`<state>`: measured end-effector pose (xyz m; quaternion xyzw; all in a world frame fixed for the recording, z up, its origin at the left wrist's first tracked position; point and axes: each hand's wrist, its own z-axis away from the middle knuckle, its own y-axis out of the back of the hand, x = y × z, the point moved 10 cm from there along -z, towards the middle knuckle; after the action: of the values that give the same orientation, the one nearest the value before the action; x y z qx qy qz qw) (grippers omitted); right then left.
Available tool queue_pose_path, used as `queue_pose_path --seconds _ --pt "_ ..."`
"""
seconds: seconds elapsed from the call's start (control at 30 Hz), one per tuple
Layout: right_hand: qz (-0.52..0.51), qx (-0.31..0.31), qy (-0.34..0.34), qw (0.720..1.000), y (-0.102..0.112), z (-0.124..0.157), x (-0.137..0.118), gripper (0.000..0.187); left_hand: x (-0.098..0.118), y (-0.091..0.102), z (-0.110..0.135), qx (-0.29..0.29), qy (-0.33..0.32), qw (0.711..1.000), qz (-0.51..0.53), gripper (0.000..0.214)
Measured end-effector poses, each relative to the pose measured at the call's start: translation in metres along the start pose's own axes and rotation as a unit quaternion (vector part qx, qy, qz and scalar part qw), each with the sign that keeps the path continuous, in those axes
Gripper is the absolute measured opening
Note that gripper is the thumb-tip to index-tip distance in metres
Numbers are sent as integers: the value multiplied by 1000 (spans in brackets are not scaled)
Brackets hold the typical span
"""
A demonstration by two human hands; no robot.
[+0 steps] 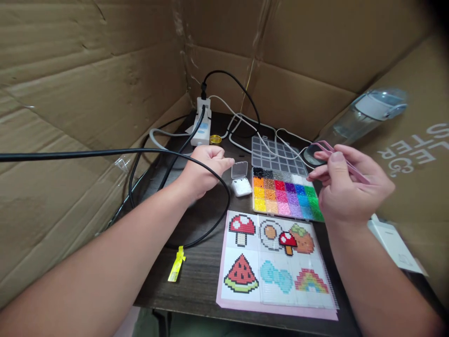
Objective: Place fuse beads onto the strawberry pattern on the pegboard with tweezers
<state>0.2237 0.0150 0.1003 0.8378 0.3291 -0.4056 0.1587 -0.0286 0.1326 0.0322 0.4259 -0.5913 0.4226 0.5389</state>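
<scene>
My right hand [351, 180] is raised over the right end of the bead box and grips pink tweezers [359, 175]. Fingers curled in, my left hand [206, 171] hovers left of a small open clear case [242, 187] with white contents; anything in its grip is hidden. The bead box [280, 193] has compartments of coloured beads, and its clear gridded lid [277, 152] lies folded back. In front lies a pattern sheet [242, 294] with pixel pictures, partly covered by a clear pegboard [280, 299]. A small red-and-white bead mushroom [288, 242] rests on the board.
A white power strip [201, 128] with black cables stands at the back, beside a small gold tin [215, 140]. A black cable [224, 206] loops across my left arm, and a yellow tag [177, 264] lies below. A water bottle [368, 114] stands by the right cardboard wall [421, 107].
</scene>
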Motion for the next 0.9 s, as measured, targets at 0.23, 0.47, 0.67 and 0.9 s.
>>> queue_pose_path --seconds 0.23,0.47,0.67,0.9 --pt "25 -19 -12 999 -3 -1 6 14 -2 -1 0 4 12 999 29 50" --pt "19 -129 -79 988 -20 4 28 14 -3 -2 1 1 26 999 38 51" --pt "83 -227 -137 961 -35 15 41 15 0 2 -1 3 5 1000 18 51" --pt "93 -280 -199 934 -47 34 59 19 -2 2 -2 3 8 1000 13 51"
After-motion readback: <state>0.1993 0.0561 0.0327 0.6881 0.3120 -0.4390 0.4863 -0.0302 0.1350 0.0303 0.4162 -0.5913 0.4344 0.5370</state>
